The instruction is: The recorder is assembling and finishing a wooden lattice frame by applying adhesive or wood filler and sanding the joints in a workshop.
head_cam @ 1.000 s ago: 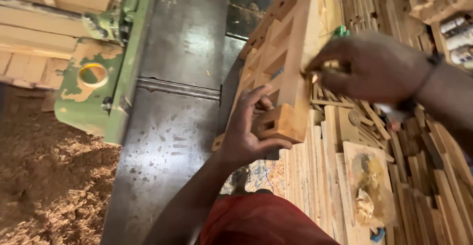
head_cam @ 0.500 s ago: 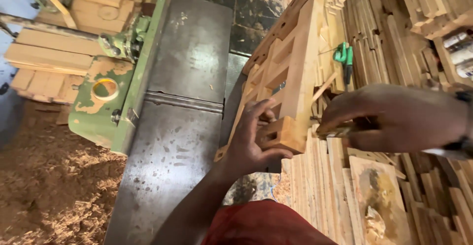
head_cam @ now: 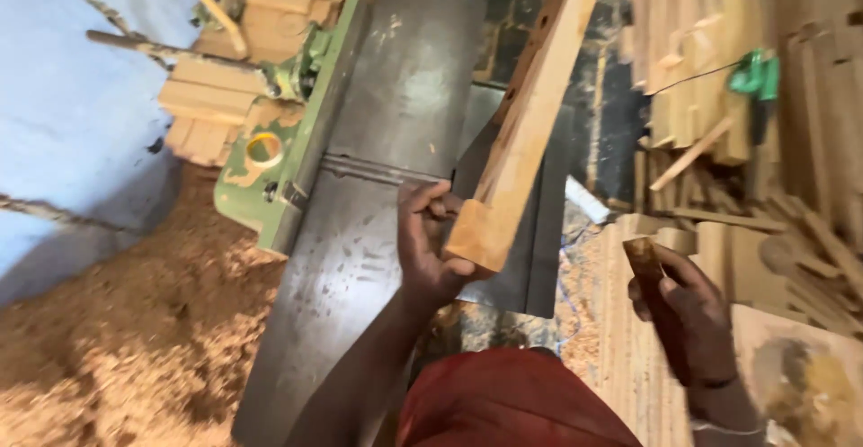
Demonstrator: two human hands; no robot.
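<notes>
Now left hand (head_cam: 430, 240) clasps wooden frame (head_cam: 517, 132) end.

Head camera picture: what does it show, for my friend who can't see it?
A person's left hand grips the near end of a long pale wooden frame piece tilted above a grey metal planing machine table. The right hand holds a small dark wooden block beside stacked wooden slats. Sawdust covers the floor.
</notes>
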